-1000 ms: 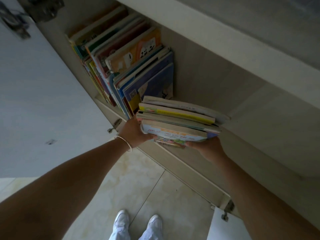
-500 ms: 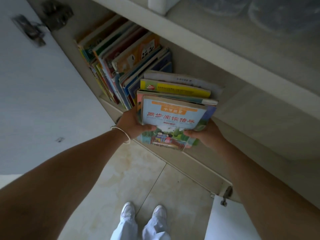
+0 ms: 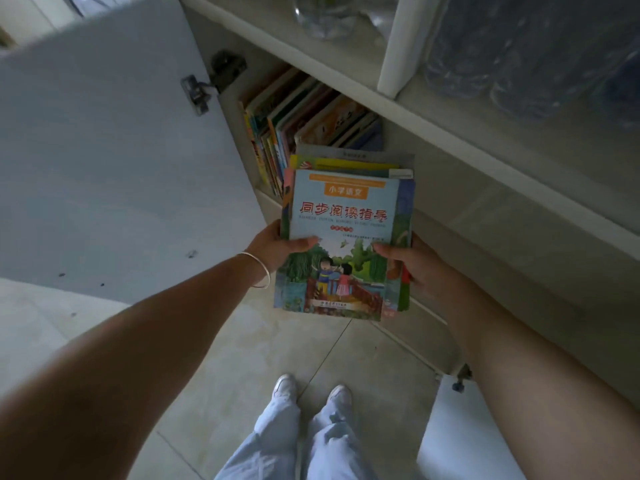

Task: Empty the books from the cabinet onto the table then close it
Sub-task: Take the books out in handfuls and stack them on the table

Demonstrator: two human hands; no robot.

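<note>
Both hands carry a stack of books point(image 3: 341, 237) in front of the open cabinet point(image 3: 450, 188), above the tiled floor point(image 3: 242, 341). The left hand point(image 3: 273, 245) takes the stack's left edge, its grip pinching the books with the thumb laid over the top cover and the fingers hidden underneath. The right hand point(image 3: 415, 265) takes the right edge the same way, thumb on the cover, fingers curled below and out of sight. A thin bangle point(image 3: 259, 270) circles the left wrist.

The top cover is light blue with red Chinese characters and a drawing of two children. Several more books sit beneath it, edges fanned out at 12 o'clock.

Beyond the stack, at 11 o'clock, a row of upright books point(image 3: 298, 133) remains in the lower compartment of the cabinet, packed against its left wall. The cabinet door point(image 3: 104, 168) stands swung open at 9 o'clock, its hinge point(image 3: 211, 81) visible at the top corner. The shelf above holds a clear glass vessel point(image 3: 325, 15), blurred. White shoes point(image 3: 311, 393) and pale trousers show at 6 o'clock.
</note>
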